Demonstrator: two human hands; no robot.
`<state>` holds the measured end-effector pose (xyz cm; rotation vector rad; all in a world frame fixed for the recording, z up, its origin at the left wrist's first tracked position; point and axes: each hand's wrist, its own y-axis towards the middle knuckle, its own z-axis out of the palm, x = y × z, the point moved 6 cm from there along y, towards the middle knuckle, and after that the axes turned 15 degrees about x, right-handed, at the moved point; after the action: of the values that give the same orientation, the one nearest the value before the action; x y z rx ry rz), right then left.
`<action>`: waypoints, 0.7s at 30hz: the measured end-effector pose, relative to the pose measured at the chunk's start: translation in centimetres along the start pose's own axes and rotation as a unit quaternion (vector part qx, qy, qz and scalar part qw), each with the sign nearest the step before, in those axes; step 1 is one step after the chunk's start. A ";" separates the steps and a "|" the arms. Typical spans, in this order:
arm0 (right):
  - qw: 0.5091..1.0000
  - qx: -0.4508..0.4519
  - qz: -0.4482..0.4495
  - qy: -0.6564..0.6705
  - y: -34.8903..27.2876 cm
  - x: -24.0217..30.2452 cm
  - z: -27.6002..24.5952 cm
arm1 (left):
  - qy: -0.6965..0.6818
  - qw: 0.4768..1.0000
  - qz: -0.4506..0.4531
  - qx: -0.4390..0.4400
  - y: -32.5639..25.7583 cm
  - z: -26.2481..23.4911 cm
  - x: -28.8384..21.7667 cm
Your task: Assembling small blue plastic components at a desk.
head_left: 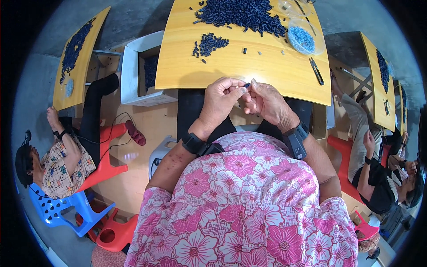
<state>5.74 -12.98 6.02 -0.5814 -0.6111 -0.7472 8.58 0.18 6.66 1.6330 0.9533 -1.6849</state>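
Observation:
Just past the near edge of the yellow table (187, 71), a small dark piece (247, 85) is held between my fingertips. My left hand (221, 99) pinches it with thumb and forefinger. My right hand (270, 101) meets it from the other side, thumb and finger closed at the piece; exactly how they grip it is partly hidden. A small heap of short dark-blue tubes (210, 44) lies beyond my left hand, and a large heap of them (242, 15) farther back. One lone tube (244, 50) stands between the heaps and my hands.
At the table's right are a clear bowl of light-blue bits (301, 40), another clear dish (293, 7) and black thread snips (316, 71). A white box (129, 66) stands left of the table. Co-workers sit on both sides, one at the left (62, 164), beside similar tables.

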 end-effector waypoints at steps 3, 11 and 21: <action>1.000 -0.003 0.010 0.000 0.2 -0.1 -0.2 | -0.046 0.999 -0.021 0.008 0.0 0.1 0.8; 1.000 -0.005 0.020 0.016 0.3 -0.3 -0.8 | -0.060 0.998 -0.020 0.009 0.1 0.1 1.0; 0.999 0.010 0.001 -0.038 0.1 0.3 -1.0 | 0.080 0.995 0.056 -0.005 0.1 0.1 -0.2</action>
<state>6.35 -13.74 5.52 -0.5938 -0.6868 -0.7200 8.64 0.07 6.88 1.8025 0.9255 -1.4890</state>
